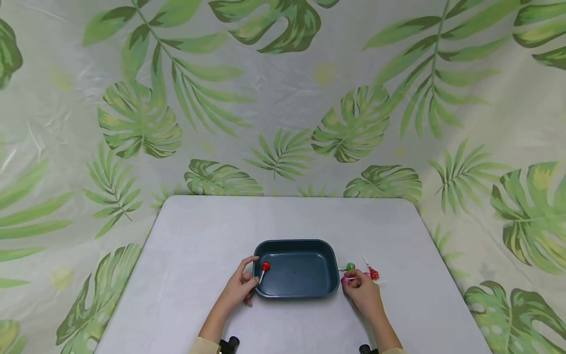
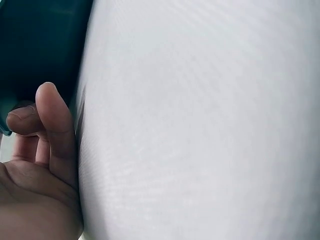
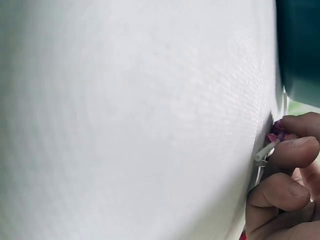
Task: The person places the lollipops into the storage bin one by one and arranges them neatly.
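Observation:
A dark blue-green tray [image 1: 296, 293] stands on the table, with one red lollipop [image 1: 265, 266] inside against its left end. My left hand [image 1: 237, 289] grips the tray's left rim, thumb and fingers on either side; the left wrist view shows the hand [image 2: 45, 165] beside the tray [image 2: 40, 45]. Just right of the tray, my right hand [image 1: 363, 294] pinches a pink lollipop [image 1: 346, 280]. In the right wrist view the fingers of that hand [image 3: 290, 175] are round the purple-pink wrapper [image 3: 276, 134], its white stick showing.
Beyond the right hand lie a green lollipop [image 1: 350, 266], a red one [image 1: 374, 274] and another pink one partly behind the fingers. They rest on the white table [image 1: 212, 231], whose back edge meets a leaf-patterned cloth [image 1: 283, 123].

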### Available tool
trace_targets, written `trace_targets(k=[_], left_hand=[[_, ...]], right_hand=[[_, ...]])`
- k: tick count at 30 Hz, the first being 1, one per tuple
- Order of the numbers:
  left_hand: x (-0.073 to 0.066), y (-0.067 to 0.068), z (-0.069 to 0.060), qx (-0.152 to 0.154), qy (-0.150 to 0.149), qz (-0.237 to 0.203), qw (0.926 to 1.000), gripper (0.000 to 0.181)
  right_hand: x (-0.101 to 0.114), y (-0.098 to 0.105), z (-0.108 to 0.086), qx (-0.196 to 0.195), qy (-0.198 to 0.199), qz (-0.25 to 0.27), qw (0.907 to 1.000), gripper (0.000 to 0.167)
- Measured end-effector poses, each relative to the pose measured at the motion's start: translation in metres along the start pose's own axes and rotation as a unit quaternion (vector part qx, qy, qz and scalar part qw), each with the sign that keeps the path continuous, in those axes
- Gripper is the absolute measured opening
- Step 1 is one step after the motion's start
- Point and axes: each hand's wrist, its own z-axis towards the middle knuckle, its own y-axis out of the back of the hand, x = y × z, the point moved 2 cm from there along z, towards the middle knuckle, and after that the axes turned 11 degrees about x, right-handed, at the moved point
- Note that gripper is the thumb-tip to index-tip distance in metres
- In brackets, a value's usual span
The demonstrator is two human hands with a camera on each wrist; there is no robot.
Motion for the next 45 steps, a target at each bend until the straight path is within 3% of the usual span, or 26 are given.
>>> trace_targets(k=[11,21,29,36,45], left_hand=[[0.000,-0.001,-0.001,-0.001,-0.001,0.003,1.0000,0.062],[0.005,-0.004,0.001,0.010,-0.012,0.019,0.9997,0.060],[0.003,-0.003,-0.001,0.004,-0.008,0.010,0.9999,0.062],[0.003,-0.002,0.000,0.009,-0.017,0.016,0.9997,0.060],[0.003,0.001,0.002,0.003,-0.021,0.021,0.9995,0.059]], right_hand=[[0.004,0.002,-0.001,0.022,-0.011,0.051,0.9984,0.028],[0.018,0.014,-0.006,0.025,-0.005,0.164,0.9862,0.031],[0.044,0.024,-0.007,0.036,0.006,0.215,0.9760,0.034],[0.072,0.031,-0.009,0.042,0.023,0.224,0.9735,0.035],[0.102,0.021,-0.008,0.058,0.052,0.263,0.9617,0.034]])
